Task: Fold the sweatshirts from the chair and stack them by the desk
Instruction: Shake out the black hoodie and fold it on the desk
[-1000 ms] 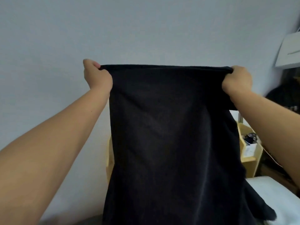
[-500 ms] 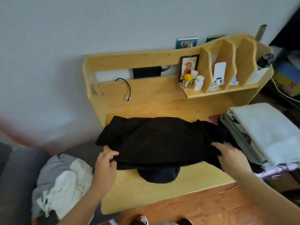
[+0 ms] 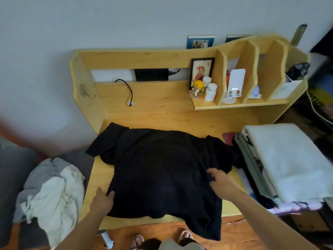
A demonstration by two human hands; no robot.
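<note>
A black fleece sweatshirt [image 3: 162, 170] lies spread flat on the pale pine tabletop [image 3: 167, 116], its long axis running from the 12 o'clock side toward 6 o'clock, the near hem spilling over the front edge at 5 o'clock. Both sleeves splay outward at the far end, one toward 10 o'clock, the other toward 2 o'clock, where it touches the stack of folded light-coloured garments [image 3: 288, 159] at 3 o'clock.

The left hand [image 3: 103, 201] rests at the garment's near-left edge at 7 o'clock, fingers curled onto the cloth. The right hand [image 3: 219, 179] sits at 4 o'clock on the right side of the body panel, fingertips pinching a fold of black fabric.

A heap of unfolded grey and cream sweatshirts [image 3: 50, 195] lies on the grey upholstered chair [image 3: 10, 170] at 8 o'clock. At 1 o'clock the wooden shelf unit [image 3: 234, 73] holds a framed picture [image 3: 201, 71], white bottles [image 3: 210, 91] and a white phone stand [image 3: 235, 83].

Half a second ago the sweatshirt was bunched in a narrow band across the middle of the tabletop; it is now drawn toward the person and opened out, and both hands have shifted nearer the front edge. A second ago it hung upright between raised hands.
</note>
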